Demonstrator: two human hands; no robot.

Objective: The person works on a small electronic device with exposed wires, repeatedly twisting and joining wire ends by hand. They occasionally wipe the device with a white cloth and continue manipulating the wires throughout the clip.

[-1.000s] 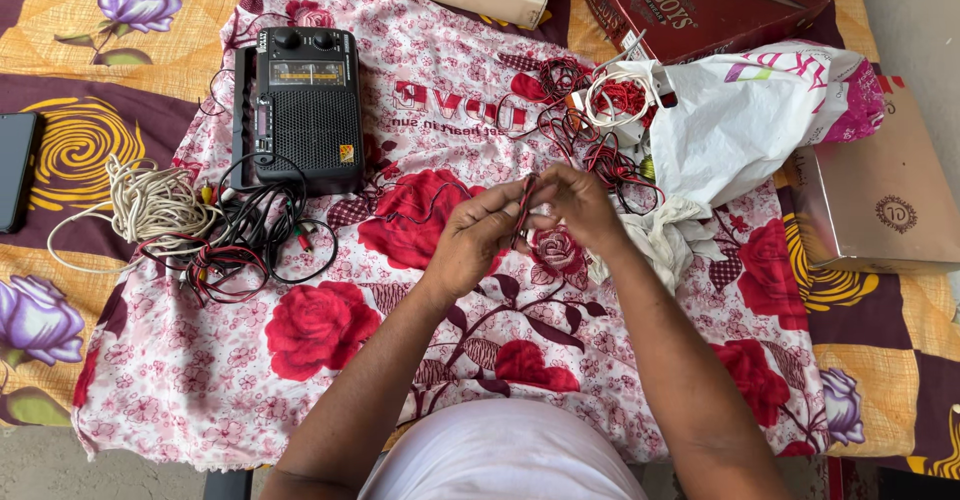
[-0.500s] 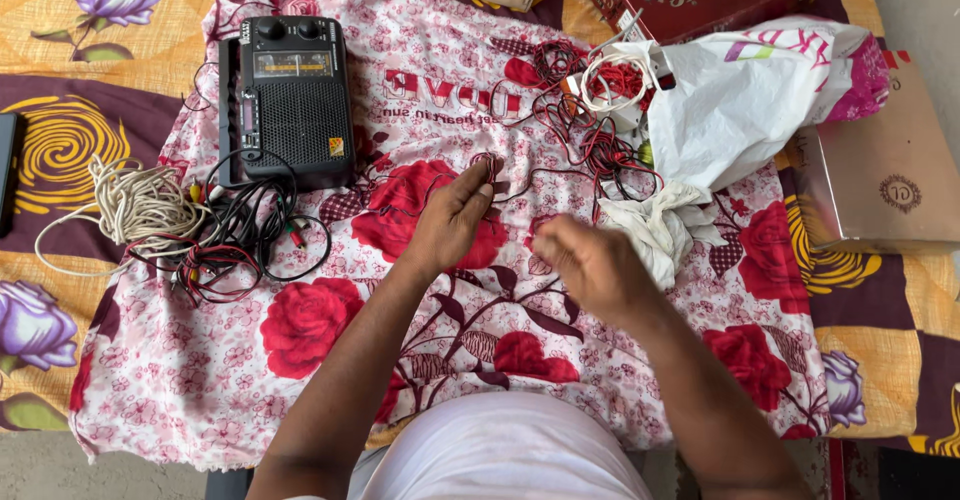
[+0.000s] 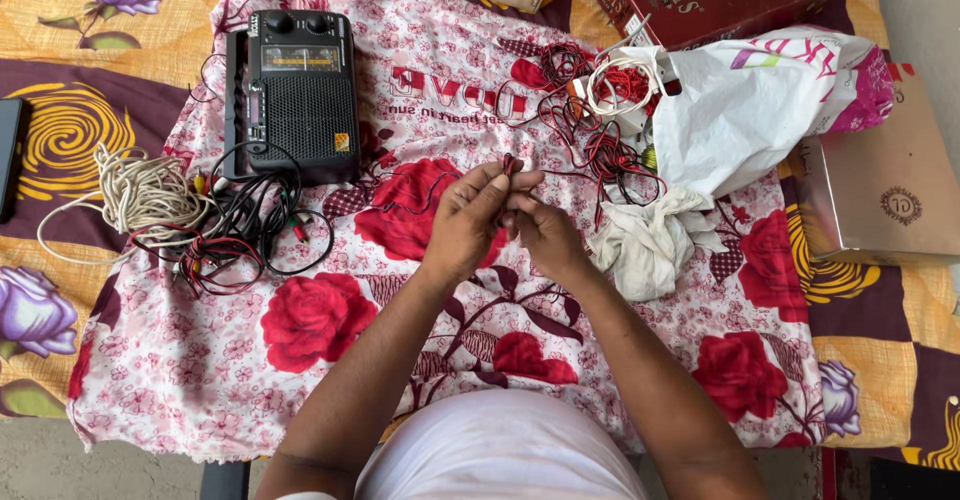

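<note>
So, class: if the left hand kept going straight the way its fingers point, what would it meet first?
Probably the tangle of red and black wires beyond the left hand, up and to the right; depth is unclear.

Both hands meet mid-frame over the rose-print cloth (image 3: 300, 360). The left hand (image 3: 470, 222) and right hand (image 3: 545, 235) pinch a thin red and black wire (image 3: 512, 165) between the fingertips, though the grip itself is too small to read, maybe twisted ends. A black radio (image 3: 298, 90) sits at 10 o'clock, a white plastic bag (image 3: 760, 110) at 2 o'clock.
</note>
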